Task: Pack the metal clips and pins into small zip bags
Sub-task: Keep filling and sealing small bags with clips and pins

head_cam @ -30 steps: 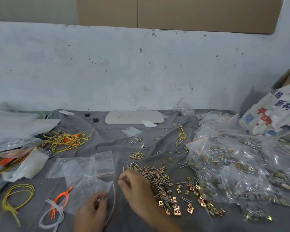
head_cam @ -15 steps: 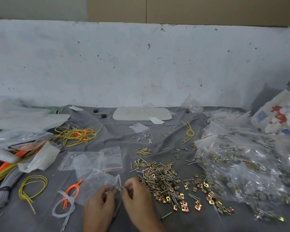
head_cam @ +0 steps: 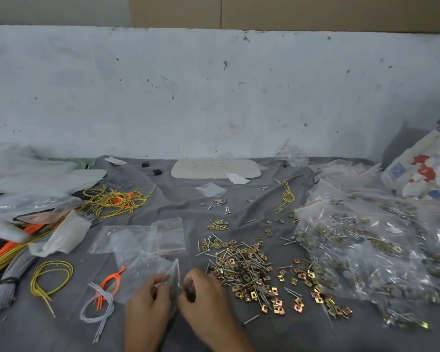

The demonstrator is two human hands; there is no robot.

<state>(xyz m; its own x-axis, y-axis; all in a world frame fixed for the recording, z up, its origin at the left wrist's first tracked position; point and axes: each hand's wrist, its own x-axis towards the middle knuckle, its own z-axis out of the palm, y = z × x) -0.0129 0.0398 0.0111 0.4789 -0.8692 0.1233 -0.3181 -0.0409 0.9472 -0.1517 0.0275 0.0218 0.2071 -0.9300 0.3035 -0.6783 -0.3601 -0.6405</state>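
Firmly, left hand (head_cam: 148, 302) pinches zip bag (head_cam: 148, 271) — right hand (head_cam: 205, 297) fingers (head_cam: 187, 292) curled, hold unclear.

We see both hands low by near edge of counter (head_cam: 48, 331), close together, backs up. Left hand (head_cam: 148, 299): fingers curled, thumb and forefinger pinching mouth of zip bag (head_cam: 142, 274). Right hand (head_cam: 205, 294): fingers curled inward, tips bunched at bag mouth; we cannot tell what they pinch. Bare wrists run off bottom.

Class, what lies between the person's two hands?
A clear zip bag, its mouth pinched by the left hand, right hand close beside; head view.
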